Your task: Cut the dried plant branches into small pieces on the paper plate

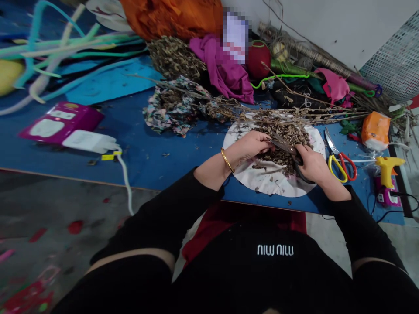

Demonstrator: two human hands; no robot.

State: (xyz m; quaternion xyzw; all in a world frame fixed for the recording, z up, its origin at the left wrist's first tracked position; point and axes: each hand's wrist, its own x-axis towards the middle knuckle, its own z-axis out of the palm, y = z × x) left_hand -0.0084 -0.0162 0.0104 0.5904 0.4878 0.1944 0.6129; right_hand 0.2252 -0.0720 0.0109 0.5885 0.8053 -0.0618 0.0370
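Observation:
My right hand (pixel 310 163) is closed round the handles of a pair of dark scissors (pixel 284 145), whose blades point left toward my other hand. At the blade tips, my left hand (pixel 253 145) has its fingers pinched together; what lies between them is too small to make out. Beneath both hands is a pile of dried brown leaves (pixel 284 126), broken into small bits. They lie on a round white cloth (pixel 271 186) at the table's front edge. Long dried stems (pixel 330 114) stretch along the back of the cloth.
Scissors with red and yellow handles (pixel 347 169) lie right of the cloth, near a yellow glue gun (pixel 386 168) and an orange-and-white pack (pixel 376 130). On the left are a purple box (pixel 62 124) and a white power strip (pixel 90 141). Fabrics, including purple cloth (pixel 225 72), crowd the back.

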